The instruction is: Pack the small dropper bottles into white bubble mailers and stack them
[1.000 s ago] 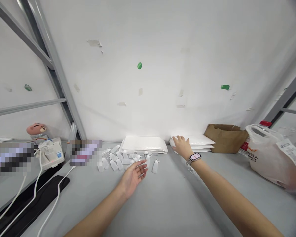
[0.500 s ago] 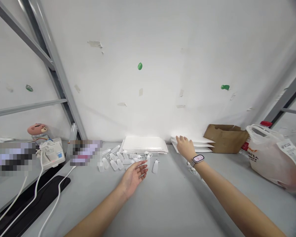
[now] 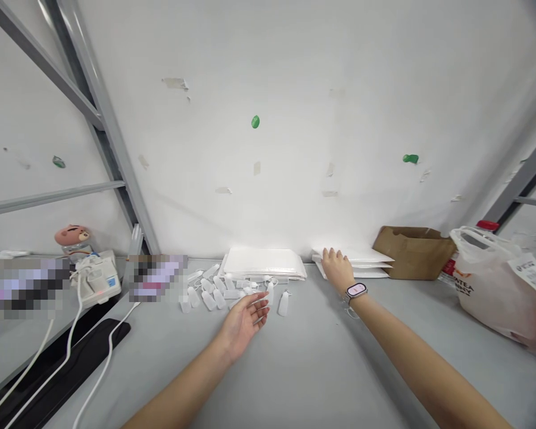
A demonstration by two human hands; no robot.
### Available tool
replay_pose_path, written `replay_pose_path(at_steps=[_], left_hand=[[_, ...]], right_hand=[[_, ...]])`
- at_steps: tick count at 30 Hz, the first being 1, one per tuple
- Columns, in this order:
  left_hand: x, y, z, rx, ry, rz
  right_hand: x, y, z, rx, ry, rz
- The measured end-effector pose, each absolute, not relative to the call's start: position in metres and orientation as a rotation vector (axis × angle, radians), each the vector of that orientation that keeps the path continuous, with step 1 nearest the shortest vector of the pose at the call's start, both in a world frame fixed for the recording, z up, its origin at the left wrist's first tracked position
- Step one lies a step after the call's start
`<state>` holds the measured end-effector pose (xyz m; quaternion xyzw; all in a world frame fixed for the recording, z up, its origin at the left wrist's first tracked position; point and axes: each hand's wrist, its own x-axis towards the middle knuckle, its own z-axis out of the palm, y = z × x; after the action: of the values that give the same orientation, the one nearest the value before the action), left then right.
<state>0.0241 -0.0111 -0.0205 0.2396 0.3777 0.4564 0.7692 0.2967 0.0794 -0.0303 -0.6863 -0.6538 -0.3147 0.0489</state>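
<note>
My left hand rests palm up above the grey table, its fingers loosely curled and apart with nothing in them. Just beyond its fingertips are several small translucent white bottle-shaped pieces, some with thin loops. One such piece lies apart to the right of the fingers. On the right, my right hand, wearing a smartwatch, lies palm down with its fingers on a stack of folded white paper pieces. Its fingertips face away from me, slightly apart. Partly behind that wrist are small clear items.
Against the wall lies a pile of flat white sheets. A brown paper bag and a white plastic bag stand on the right. To the left are a blurred phone, a white power strip and white cables.
The whole view has shifted slightly. My right hand stays on the white paper stack, with hardly any movement. My left hand holds its pose.
</note>
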Motion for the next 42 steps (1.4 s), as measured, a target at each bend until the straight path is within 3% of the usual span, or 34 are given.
replay_pose_path(at_steps=[16,23,32,42], left_hand=[[0.025,-0.009,-0.021,0.478,0.838,0.985],[0.024,-0.010,-0.021,0.466,0.838,0.985],[0.025,-0.010,-0.021,0.454,0.844,0.978],[0.024,-0.009,-0.021,0.439,0.859,0.987]], right_hand=[[0.295,0.073,-0.042,-1.925,-2.055,-0.968],[0.319,0.063,-0.013,-1.919,-1.840,-0.917],[0.395,0.030,-0.038,-2.372,-1.334,-0.830],[0.396,0.035,-0.043,-2.308,-1.681,-1.215]])
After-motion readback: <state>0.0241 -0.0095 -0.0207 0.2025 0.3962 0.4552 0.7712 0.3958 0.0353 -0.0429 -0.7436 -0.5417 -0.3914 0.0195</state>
